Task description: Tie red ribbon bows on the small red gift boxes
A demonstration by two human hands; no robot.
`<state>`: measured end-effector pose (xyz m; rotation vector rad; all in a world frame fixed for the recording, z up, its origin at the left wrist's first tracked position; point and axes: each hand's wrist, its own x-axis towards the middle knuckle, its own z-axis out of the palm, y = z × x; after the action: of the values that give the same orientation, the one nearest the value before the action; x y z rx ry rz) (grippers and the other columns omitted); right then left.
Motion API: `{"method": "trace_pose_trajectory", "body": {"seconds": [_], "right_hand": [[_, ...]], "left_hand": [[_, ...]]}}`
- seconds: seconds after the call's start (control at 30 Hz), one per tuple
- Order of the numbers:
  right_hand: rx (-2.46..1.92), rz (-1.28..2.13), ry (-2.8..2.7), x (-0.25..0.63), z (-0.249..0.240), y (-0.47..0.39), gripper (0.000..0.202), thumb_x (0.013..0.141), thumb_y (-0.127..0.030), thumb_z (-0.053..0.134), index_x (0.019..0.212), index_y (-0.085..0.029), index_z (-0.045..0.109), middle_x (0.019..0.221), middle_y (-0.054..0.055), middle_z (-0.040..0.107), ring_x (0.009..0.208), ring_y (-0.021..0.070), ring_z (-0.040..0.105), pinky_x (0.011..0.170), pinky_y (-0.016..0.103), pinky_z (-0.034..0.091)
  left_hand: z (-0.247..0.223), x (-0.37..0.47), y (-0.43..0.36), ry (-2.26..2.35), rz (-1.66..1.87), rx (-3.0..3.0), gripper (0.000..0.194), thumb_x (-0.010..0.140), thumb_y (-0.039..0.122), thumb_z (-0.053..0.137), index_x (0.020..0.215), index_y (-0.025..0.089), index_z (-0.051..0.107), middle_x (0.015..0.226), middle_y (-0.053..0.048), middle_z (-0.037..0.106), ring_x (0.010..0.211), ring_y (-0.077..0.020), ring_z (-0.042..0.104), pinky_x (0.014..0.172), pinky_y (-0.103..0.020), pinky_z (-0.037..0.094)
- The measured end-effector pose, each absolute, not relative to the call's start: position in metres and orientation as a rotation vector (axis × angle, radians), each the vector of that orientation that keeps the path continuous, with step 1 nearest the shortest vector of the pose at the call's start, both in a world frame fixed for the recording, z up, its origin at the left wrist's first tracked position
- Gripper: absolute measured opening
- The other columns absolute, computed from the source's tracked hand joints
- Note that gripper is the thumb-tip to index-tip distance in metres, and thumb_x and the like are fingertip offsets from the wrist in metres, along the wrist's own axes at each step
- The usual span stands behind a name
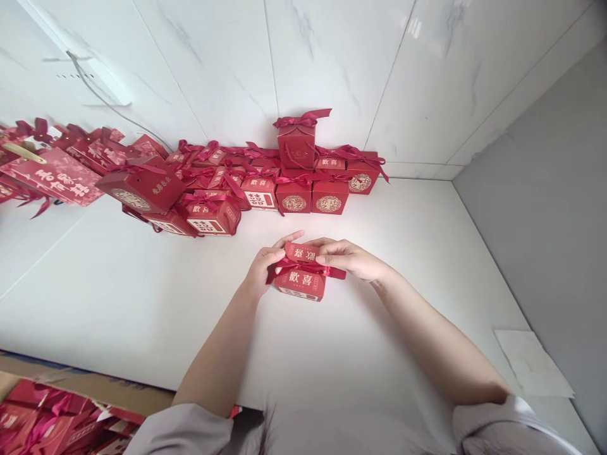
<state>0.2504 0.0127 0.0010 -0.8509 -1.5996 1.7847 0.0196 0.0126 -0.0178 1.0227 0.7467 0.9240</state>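
Observation:
A small red gift box (300, 284) with white characters rests on the white table in front of me, a dark red ribbon (303, 268) tied across its top. My left hand (265, 265) grips the box's left side, thumb on the top edge and index finger stretched out past it. From the right, my right hand (348, 258) holds the upper part, its thumb on the top panel near the ribbon and the other fingers behind. The box's back and the fingertips there are hidden.
Several similar ribboned boxes (331, 197) stand in rows against the tiled wall, one (297, 144) stacked on top. Pink-red bags (57, 170) crowd the far left. A carton (95, 382) of red boxes sits lower left. A white sheet (533, 362) lies at right.

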Motion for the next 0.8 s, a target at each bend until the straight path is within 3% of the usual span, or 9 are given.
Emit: {"method": "trace_pose_trajectory", "body": {"seconds": [0.13,0.3,0.47,0.57,0.7,0.8], "right_hand": [[-0.828,1.758,-1.634,0.250,0.002,0.013,0.028,0.087,-0.048,0.064,0.080,-0.022,0.072,0.135,0.005,0.056,0.120,0.0242,0.056,0.099,0.042,0.047],[-0.778,1.806,-1.614,0.250,-0.002,0.014,0.031,0.087,-0.048,0.065,0.076,-0.019,0.068,0.136,0.006,0.054,0.119,0.0230,0.057,0.102,0.041,0.045],[-0.764,1.817,-1.613,0.250,-0.005,0.014,0.031,0.087,-0.045,0.066,0.071,-0.019,0.065,0.135,0.005,0.055,0.119,0.0222,0.057,0.104,0.039,0.043],[-0.782,1.783,-1.615,0.252,-0.003,0.014,0.031,0.087,-0.045,0.065,0.069,-0.019,0.066,0.132,0.006,0.058,0.116,0.0226,0.058,0.101,0.040,0.045],[-0.760,1.774,-1.613,0.254,0.001,0.015,0.030,0.088,-0.047,0.063,0.080,-0.020,0.072,0.132,0.006,0.059,0.119,0.0242,0.057,0.101,0.041,0.045],[-0.732,1.828,-1.569,0.254,-0.001,0.016,0.030,0.087,-0.048,0.064,0.093,-0.021,0.076,0.138,0.007,0.056,0.123,0.0265,0.055,0.102,0.041,0.045]], "left_hand": [[-0.006,0.015,0.011,0.880,0.887,1.241,0.038,0.076,0.032,0.071,0.047,0.015,0.053,0.148,-0.006,0.046,0.110,-0.0315,0.057,0.083,-0.038,0.043],[-0.014,0.012,0.012,0.755,0.866,1.135,0.043,0.074,0.029,0.070,0.042,0.014,0.046,0.151,-0.005,0.042,0.103,-0.0287,0.060,0.074,-0.036,0.045],[-0.029,0.013,0.015,0.609,0.961,0.965,0.042,0.071,0.027,0.070,0.038,0.015,0.046,0.146,0.000,0.049,0.111,-0.0286,0.058,0.083,-0.038,0.047],[-0.029,0.014,0.015,0.585,0.924,0.966,0.042,0.075,0.032,0.067,0.040,0.016,0.053,0.141,-0.002,0.053,0.114,-0.0311,0.058,0.085,-0.039,0.047],[-0.022,0.014,0.013,0.619,0.883,1.063,0.046,0.081,0.043,0.063,0.046,0.014,0.057,0.145,-0.007,0.049,0.115,-0.0350,0.058,0.083,-0.040,0.048],[-0.018,0.015,0.012,0.661,0.869,1.154,0.044,0.079,0.036,0.069,0.045,0.013,0.052,0.146,-0.008,0.047,0.119,-0.0351,0.055,0.082,-0.037,0.048]]}}
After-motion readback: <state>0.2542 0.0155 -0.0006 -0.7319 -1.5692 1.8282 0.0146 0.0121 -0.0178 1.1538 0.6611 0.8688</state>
